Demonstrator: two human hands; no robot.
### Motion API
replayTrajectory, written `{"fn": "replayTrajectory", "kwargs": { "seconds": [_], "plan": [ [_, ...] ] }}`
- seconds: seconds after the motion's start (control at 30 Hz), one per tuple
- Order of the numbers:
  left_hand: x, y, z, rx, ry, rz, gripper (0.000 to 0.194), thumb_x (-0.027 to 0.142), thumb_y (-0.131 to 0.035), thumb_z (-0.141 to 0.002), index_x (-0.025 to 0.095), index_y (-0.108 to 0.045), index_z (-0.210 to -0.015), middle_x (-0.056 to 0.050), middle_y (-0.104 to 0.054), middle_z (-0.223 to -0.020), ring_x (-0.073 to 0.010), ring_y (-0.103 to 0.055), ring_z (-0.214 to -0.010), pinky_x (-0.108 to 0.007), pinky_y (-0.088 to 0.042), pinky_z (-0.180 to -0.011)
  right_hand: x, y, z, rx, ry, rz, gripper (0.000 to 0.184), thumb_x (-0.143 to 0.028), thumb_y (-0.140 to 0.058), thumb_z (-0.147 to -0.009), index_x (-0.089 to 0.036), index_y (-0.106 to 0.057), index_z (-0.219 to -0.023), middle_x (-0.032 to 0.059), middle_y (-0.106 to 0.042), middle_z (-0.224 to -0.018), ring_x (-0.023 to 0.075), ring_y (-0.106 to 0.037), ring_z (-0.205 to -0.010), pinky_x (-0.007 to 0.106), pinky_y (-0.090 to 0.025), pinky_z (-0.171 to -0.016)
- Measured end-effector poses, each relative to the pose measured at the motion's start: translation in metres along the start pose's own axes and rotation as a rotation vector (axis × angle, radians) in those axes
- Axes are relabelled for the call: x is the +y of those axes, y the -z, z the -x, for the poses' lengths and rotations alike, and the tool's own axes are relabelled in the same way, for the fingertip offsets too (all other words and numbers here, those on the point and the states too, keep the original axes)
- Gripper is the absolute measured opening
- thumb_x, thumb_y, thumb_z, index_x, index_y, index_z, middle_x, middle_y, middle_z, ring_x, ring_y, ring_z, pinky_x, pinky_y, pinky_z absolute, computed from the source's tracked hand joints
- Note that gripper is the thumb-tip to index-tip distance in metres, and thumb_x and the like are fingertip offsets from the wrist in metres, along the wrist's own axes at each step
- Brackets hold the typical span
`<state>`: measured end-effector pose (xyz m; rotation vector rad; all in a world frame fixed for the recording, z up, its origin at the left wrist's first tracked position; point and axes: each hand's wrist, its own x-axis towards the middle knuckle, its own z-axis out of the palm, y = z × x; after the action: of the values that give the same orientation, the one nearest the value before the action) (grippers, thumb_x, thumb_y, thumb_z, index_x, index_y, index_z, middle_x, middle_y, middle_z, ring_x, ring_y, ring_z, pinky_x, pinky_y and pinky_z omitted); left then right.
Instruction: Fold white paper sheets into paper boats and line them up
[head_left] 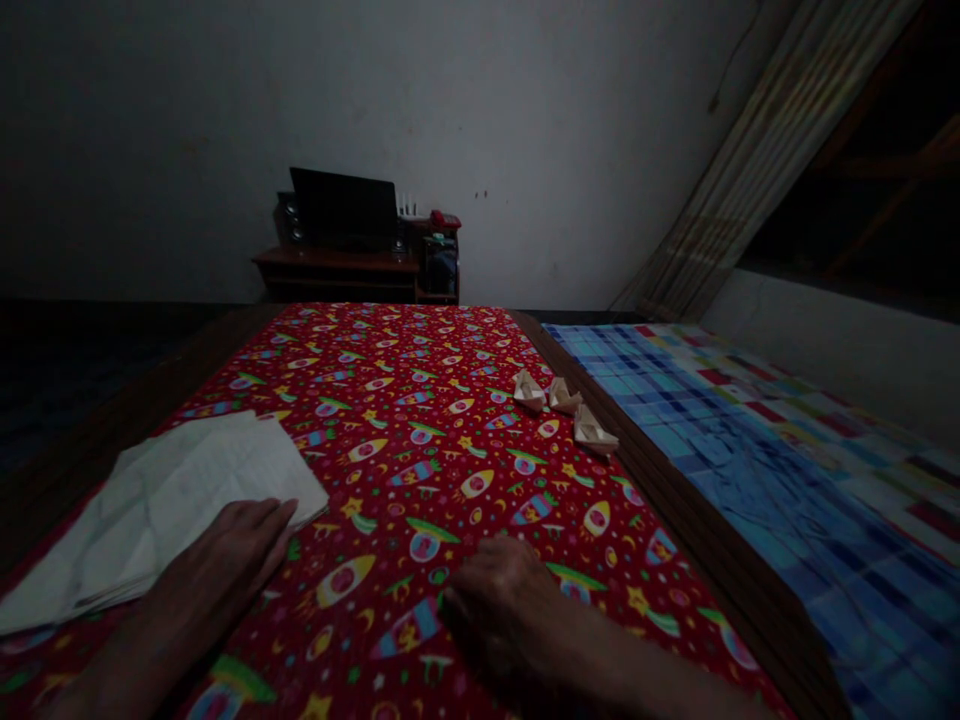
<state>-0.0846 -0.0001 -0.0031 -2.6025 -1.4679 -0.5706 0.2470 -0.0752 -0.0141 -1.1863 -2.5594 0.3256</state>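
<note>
A fanned stack of white paper sheets [202, 470] lies at the left on the red, rocket-patterned cloth [450, 440]. My left hand [244, 540] is at the near right corner of the stack, its fingers closed together over the paper's edge. My right hand [502, 590] rests in a loose fist on the cloth at the near middle, and nothing shows in it. Farther off, near the cloth's right edge, sit three small folded paper boats: a left one [529, 391], a middle one [564, 396] and a nearer one [595, 432].
Dark wooden edging [660, 470] runs along the cloth's right side. Beyond it lies a blue checked sheet [720, 440]. By the far wall stands a small desk [337, 262] with a monitor [345, 208] and a red telephone [445, 220]. A curtain [720, 220] hangs at the right.
</note>
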Motion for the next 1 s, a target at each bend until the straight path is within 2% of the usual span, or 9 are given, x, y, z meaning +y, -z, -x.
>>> {"fn": "replayTrajectory", "kwargs": {
  "seconds": [0.1,0.23,0.37,0.53,0.7,0.8,0.87,0.93,1.0],
  "plan": [
    [-0.009,-0.003,0.002,-0.064,-0.006,0.054,0.035,0.034,-0.037,-0.087,0.021,-0.065,-0.103,-0.007,-0.069,-0.099,-0.0216,-0.064,-0.094,-0.03,-0.053,-0.082,-0.008,-0.005,-0.005,0.005,-0.043,-0.011,0.011,-0.02,-0.047,-0.087,-0.018,-0.052,-0.078,0.0015,-0.06,-0.074,0.0122,-0.047,-0.065,0.025,-0.031,-0.061],
    [-0.017,-0.007,-0.002,-0.044,0.178,0.128,0.042,0.05,-0.042,-0.082,0.02,-0.066,-0.097,-0.008,-0.07,-0.099,-0.0236,-0.065,-0.092,-0.032,-0.052,-0.083,-0.015,-0.006,-0.006,0.024,-0.067,-0.041,0.013,-0.018,-0.042,-0.09,-0.017,-0.053,-0.083,0.0029,-0.059,-0.078,0.0129,-0.047,-0.068,0.026,-0.033,-0.064],
    [-0.015,-0.006,-0.007,-0.123,0.241,0.186,0.041,0.047,-0.039,-0.082,0.018,-0.067,-0.092,-0.009,-0.07,-0.099,-0.0225,-0.064,-0.092,-0.029,-0.049,-0.084,-0.01,-0.011,-0.003,0.047,-0.047,-0.096,0.014,-0.018,-0.041,-0.091,-0.018,-0.053,-0.085,0.0028,-0.057,-0.078,0.0135,-0.046,-0.069,0.026,-0.033,-0.065],
    [0.003,0.0,-0.007,-0.066,0.328,0.069,0.029,0.033,-0.037,-0.087,0.018,-0.061,-0.086,-0.007,-0.067,-0.093,-0.019,-0.062,-0.087,-0.027,-0.046,-0.08,-0.004,-0.018,-0.003,0.103,-0.007,-0.13,0.014,-0.019,-0.041,-0.092,-0.018,-0.053,-0.085,0.0031,-0.056,-0.076,0.0146,-0.046,-0.07,0.028,-0.034,-0.065],
    [0.024,0.01,-0.008,0.118,0.088,-0.124,0.019,0.023,-0.037,-0.09,0.016,-0.054,-0.089,-0.008,-0.062,-0.092,-0.0206,-0.058,-0.087,-0.031,-0.045,-0.078,-0.006,-0.012,-0.003,0.087,-0.018,-0.155,0.015,-0.019,-0.041,-0.092,-0.019,-0.055,-0.087,0.0032,-0.057,-0.077,0.0148,-0.049,-0.07,0.028,-0.039,-0.065],
    [0.047,0.011,-0.006,0.166,-0.18,-0.202,0.015,0.016,-0.038,-0.089,0.016,-0.053,-0.091,-0.008,-0.062,-0.093,-0.0197,-0.058,-0.083,-0.031,-0.045,-0.075,-0.005,-0.01,-0.003,0.169,-0.012,-0.166,0.023,-0.019,-0.043,-0.091,-0.019,-0.053,-0.111,0.0059,-0.06,-0.089,0.0172,-0.053,-0.079,0.03,-0.045,-0.07],
    [0.067,0.008,-0.003,0.136,-0.278,-0.21,0.016,0.012,-0.038,-0.088,0.016,-0.053,-0.091,-0.007,-0.063,-0.092,-0.0193,-0.058,-0.079,-0.031,-0.045,-0.071,-0.003,-0.011,-0.004,0.279,0.022,-0.117,0.044,-0.019,-0.046,-0.089,-0.017,-0.038,-0.133,0.0127,-0.057,-0.111,0.0221,-0.053,-0.099,0.037,-0.046,-0.082],
    [0.088,0.003,0.001,0.063,-0.355,-0.182,0.02,0.007,-0.037,-0.085,0.016,-0.052,-0.094,-0.008,-0.063,-0.092,-0.0196,-0.058,-0.078,-0.031,-0.045,-0.068,-0.001,-0.012,-0.004,0.35,0.072,-0.022,0.058,-0.019,-0.05,-0.087,-0.015,-0.027,-0.14,0.0195,-0.042,-0.134,0.0282,-0.041,-0.12,0.047,-0.042,-0.093],
    [0.107,-0.003,0.004,0.011,-0.403,-0.135,0.018,0.007,-0.039,-0.083,0.016,-0.052,-0.091,-0.007,-0.063,-0.088,-0.0198,-0.058,-0.074,-0.031,-0.045,-0.064,-0.001,-0.014,-0.005,0.342,0.124,0.058,0.057,-0.019,-0.053,-0.085,-0.016,-0.032,-0.138,0.0207,-0.033,-0.142,0.0313,-0.033,-0.128,0.051,-0.039,-0.097]
  ]
}}
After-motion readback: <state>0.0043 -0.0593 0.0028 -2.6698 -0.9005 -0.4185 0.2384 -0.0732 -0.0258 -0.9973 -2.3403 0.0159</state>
